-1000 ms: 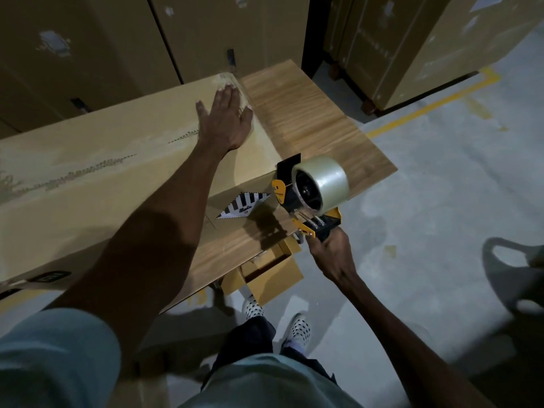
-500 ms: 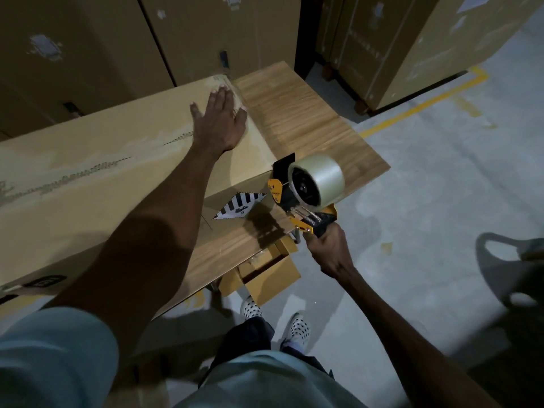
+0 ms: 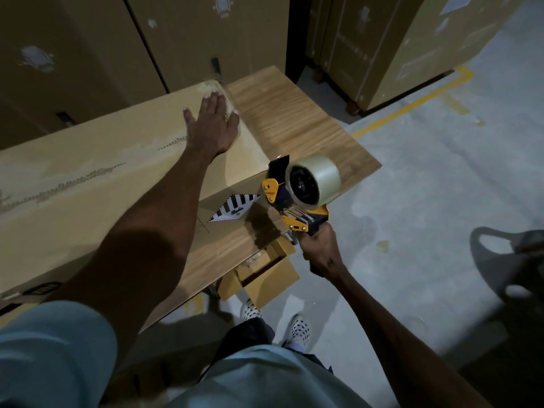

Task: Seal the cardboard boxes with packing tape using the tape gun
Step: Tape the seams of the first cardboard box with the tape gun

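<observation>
The left hand point(image 3: 212, 125) lies flat, fingers straight and spread a little, palm down on the top of the long cardboard box point(image 3: 97, 184), close to the box's far right corner. It holds nothing; it only presses on the cardboard. A strip of clear packing tape point(image 3: 88, 175) runs lengthwise along the box top toward that hand, and shiny tape also shows at the corner just beyond the fingertips.

The right hand point(image 3: 322, 248) is curled tight round the handle of the tape gun point(image 3: 294, 201), which it holds off the near right edge of the bench point(image 3: 294, 125), above the floor, apart from the box. The gun's yellow and black frame points toward the box, and its roll of clear tape point(image 3: 316, 184) faces the camera.

The box lies along the bench and covers most of it, leaving the right end bare. On the bench near its front edge, between the box and the gun, lies a small black-and-white striped triangular piece point(image 3: 234, 206). Under the bench's near right corner sits a small open carton point(image 3: 262, 275). Tall cardboard cartons point(image 3: 191, 33) stand behind the bench.
</observation>
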Motion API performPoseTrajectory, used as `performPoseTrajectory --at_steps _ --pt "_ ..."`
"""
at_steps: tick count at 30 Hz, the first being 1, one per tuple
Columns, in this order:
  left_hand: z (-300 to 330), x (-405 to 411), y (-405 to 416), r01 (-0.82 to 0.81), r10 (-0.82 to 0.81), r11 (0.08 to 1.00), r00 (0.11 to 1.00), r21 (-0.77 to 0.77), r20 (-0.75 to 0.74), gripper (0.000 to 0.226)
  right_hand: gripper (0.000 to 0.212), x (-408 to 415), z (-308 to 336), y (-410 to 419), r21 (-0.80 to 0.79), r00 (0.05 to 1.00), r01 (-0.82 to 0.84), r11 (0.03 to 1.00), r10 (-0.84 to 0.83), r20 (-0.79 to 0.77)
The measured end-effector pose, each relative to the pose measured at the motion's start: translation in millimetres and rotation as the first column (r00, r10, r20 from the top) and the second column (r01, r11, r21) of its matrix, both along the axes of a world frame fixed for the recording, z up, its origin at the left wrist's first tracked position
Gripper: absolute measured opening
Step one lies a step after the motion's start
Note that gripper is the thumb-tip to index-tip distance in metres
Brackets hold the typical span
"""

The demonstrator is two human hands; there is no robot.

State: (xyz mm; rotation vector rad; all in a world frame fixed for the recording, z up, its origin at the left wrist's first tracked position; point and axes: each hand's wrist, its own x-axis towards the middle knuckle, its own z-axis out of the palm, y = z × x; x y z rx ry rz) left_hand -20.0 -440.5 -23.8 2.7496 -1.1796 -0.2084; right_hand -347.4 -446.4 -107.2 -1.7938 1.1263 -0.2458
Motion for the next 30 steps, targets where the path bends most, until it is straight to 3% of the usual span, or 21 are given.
performPoseTrajectory --at_steps 2,5,7,15,23,25,28,30 --pt "0 0 -1 -0.002 0.002 1.000 1.000 0.002 -0.010 0.068 0.005 -2 1 1 -0.005 1.000 0.004 1.000 -0.004 0.012" --pt "1 2 0 -0.005 0.005 1.000 1.000 0.017 -0.012 0.068 0.015 -12 10 -6 -0.226 0.990 -0.054 0.973 0.023 -0.140" --pt "1 2 0 0.001 -0.001 1.000 1.000 0.013 -0.008 0.068 0.025 -19 19 -11 -0.289 0.984 -0.078 0.954 0.028 -0.174" --pt "2 2 1 0.003 -0.002 1.000 1.000 0.009 -0.021 0.068 0.045 -30 5 -4 -0.281 0.997 -0.064 0.958 0.051 -0.054" --pt "0 0 0 -0.002 0.003 1.000 1.000 0.012 -0.019 0.068 0.021 -9 -4 -9 -0.138 0.983 -0.096 0.986 0.072 -0.168" --pt "-1 0 -1 -0.010 0.010 1.000 1.000 0.010 -0.009 0.068 0.011 -2 0 -7 0.016 0.997 -0.053 0.998 0.054 -0.056" --pt "-2 -1 -1 -0.006 0.007 1.000 1.000 0.011 -0.011 0.069 0.019 -3 10 -5 0.282 0.993 -0.025 0.959 -0.010 0.120" --pt "-2 -2 -3 -0.005 0.005 1.000 1.000 0.010 -0.009 0.069 0.022 -4 11 -8 0.249 0.993 -0.010 0.969 -0.019 0.114"
